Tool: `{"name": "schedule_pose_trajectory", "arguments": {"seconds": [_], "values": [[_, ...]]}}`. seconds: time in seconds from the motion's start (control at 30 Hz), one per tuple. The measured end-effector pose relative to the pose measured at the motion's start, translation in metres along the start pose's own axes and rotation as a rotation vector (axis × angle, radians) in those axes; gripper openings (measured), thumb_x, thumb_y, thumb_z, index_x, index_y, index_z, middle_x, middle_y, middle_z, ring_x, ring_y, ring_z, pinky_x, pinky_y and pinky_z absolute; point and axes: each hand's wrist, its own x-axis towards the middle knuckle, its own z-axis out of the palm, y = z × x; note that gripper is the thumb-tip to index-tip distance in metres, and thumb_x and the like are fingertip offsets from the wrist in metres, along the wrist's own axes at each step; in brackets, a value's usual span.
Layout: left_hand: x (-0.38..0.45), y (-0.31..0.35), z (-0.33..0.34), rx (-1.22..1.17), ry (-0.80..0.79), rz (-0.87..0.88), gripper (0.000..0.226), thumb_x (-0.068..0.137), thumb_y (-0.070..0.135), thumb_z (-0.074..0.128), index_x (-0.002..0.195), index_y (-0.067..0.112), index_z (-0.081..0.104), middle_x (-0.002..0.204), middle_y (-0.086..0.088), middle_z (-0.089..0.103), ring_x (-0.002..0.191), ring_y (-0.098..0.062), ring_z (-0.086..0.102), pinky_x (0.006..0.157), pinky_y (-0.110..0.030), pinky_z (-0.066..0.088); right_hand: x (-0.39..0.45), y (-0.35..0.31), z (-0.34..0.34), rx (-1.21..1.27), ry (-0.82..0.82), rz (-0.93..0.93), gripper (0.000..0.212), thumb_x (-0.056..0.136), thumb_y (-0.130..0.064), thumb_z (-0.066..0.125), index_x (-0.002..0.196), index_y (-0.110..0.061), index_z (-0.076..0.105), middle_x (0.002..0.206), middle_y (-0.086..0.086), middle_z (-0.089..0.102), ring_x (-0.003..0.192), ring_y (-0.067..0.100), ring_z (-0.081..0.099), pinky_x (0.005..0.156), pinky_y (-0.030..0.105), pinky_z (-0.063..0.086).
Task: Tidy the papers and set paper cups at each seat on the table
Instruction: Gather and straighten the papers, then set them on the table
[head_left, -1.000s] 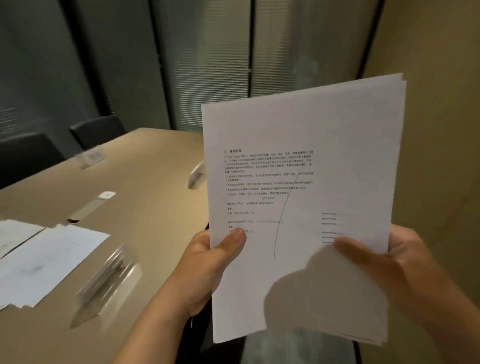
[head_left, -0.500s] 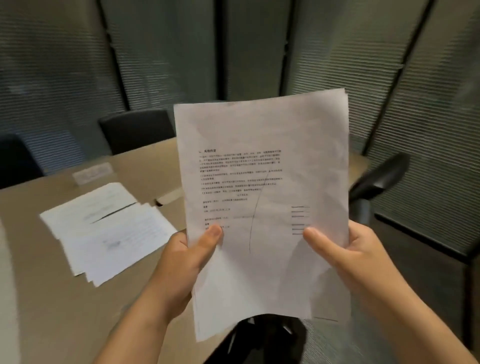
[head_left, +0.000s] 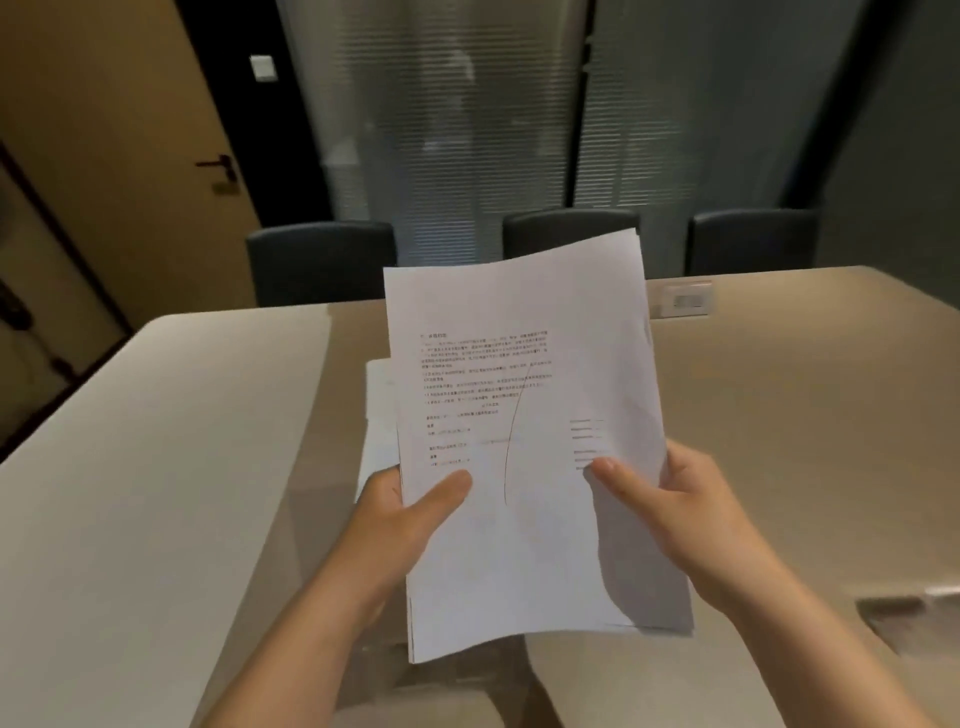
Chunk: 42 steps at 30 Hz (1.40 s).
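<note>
I hold a thin stack of white printed papers upright above the beige table. My left hand grips its lower left edge, thumb on the front sheet. My right hand grips the lower right edge, thumb on the front as well. Behind the stack, more white papers lie on the table, mostly hidden by what I hold. No paper cups are in view.
Three dark chairs stand along the table's far side. A small white plate is set into the tabletop at the back right. A blurred clear stand sits at the right. A wooden door is at the left.
My view has swung round so that I face across the table. The held stack now hangs over the loose papers, which lay to its left before. Both hands keep the same grip.
</note>
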Motion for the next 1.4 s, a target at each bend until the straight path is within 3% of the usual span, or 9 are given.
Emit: {"name": "schedule_pose_trajectory", "arguments": {"seconds": [0.3,0.43,0.53,0.63,0.77,1.0,1.13,1.23,1.4], "values": [[0.091,-0.035,-0.059,0.003,0.112,-0.161,0.02,0.098,0.02,0.057,0.11,0.022,0.073,0.104,0.005,0.078,0.097,-0.017,0.074,0.087,-0.038,0.056,0.097,0.031,0.07,0.075,-0.185,0.119,0.013,0.092,-0.018,0.066,0.103,-0.021,0.074,0.099,-0.004,0.079,0.091,0.016,0.075,0.081,0.034,0.057],[0.141,-0.065,-0.102,0.027,0.174,-0.261,0.014,0.096,0.017,0.06,0.097,0.02,0.073,0.088,0.002,0.08,0.088,-0.025,0.074,0.08,-0.04,0.056,0.132,0.056,0.114,0.003,-0.196,0.22,0.018,0.097,-0.032,0.057,0.094,-0.019,0.07,0.088,-0.002,0.071,0.074,0.016,0.066,0.062,0.03,0.05],[0.174,-0.094,-0.133,0.046,0.219,-0.324,0.016,0.095,0.015,0.061,0.107,0.011,0.071,0.088,-0.005,0.077,0.087,-0.033,0.072,0.085,-0.046,0.055,0.155,0.089,0.138,-0.096,-0.129,0.31,0.02,0.095,-0.034,0.053,0.09,-0.024,0.069,0.086,-0.001,0.07,0.073,0.014,0.061,0.06,0.031,0.047],[0.192,-0.118,-0.151,0.051,0.216,-0.369,0.019,0.097,0.017,0.059,0.113,0.012,0.068,0.097,-0.009,0.075,0.091,-0.035,0.071,0.086,-0.049,0.055,0.168,0.124,0.144,-0.423,-0.15,0.254,0.016,0.096,-0.028,0.054,0.104,-0.025,0.068,0.108,-0.01,0.068,0.1,0.01,0.062,0.082,0.024,0.048],[0.206,-0.149,-0.161,0.094,0.217,-0.409,0.016,0.098,0.013,0.055,0.109,0.021,0.064,0.098,-0.001,0.074,0.092,-0.027,0.07,0.087,-0.045,0.054,0.202,0.172,0.145,-1.047,-0.35,0.133,0.045,0.096,-0.028,0.056,0.139,-0.029,0.046,0.157,-0.005,0.03,0.144,0.02,0.028,0.115,0.034,0.03],[0.218,-0.197,-0.145,0.053,0.222,-0.58,0.018,0.099,0.009,0.052,0.104,0.015,0.069,0.088,-0.002,0.077,0.082,-0.02,0.072,0.064,-0.029,0.051,0.265,0.223,0.163,-1.329,-0.629,0.0,0.087,0.087,-0.042,0.067,0.153,-0.033,0.011,0.165,-0.002,-0.01,0.152,0.026,-0.011,0.121,0.048,-0.002],[0.227,-0.206,-0.141,0.067,0.235,-0.617,0.022,0.099,0.011,0.052,0.108,0.019,0.07,0.096,-0.001,0.077,0.092,-0.025,0.071,0.075,-0.035,0.053,0.286,0.242,0.169,-1.321,-0.696,-0.026,0.098,0.08,-0.056,0.067,0.152,-0.034,0.005,0.165,-0.001,-0.012,0.152,0.028,-0.009,0.122,0.052,0.001],[0.235,-0.208,-0.14,0.105,0.249,-0.622,0.022,0.099,0.014,0.052,0.116,0.017,0.067,0.103,-0.004,0.075,0.097,-0.027,0.069,0.082,-0.039,0.052,0.285,0.245,0.176,-1.331,-0.637,0.002,0.094,0.075,-0.065,0.064,0.148,-0.036,0.014,0.162,0.001,0.004,0.146,0.033,0.013,0.115,0.051,0.024],[0.245,-0.211,-0.137,0.091,0.327,-0.64,0.026,0.099,0.017,0.053,0.123,0.011,0.061,0.107,-0.012,0.07,0.097,-0.035,0.065,0.08,-0.044,0.05,0.28,0.24,0.194,-1.25,-0.484,-0.029,0.071,0.078,-0.046,0.063,0.141,-0.026,0.035,0.143,0.008,0.033,0.122,0.031,0.038,0.096,0.041,0.039]]}}
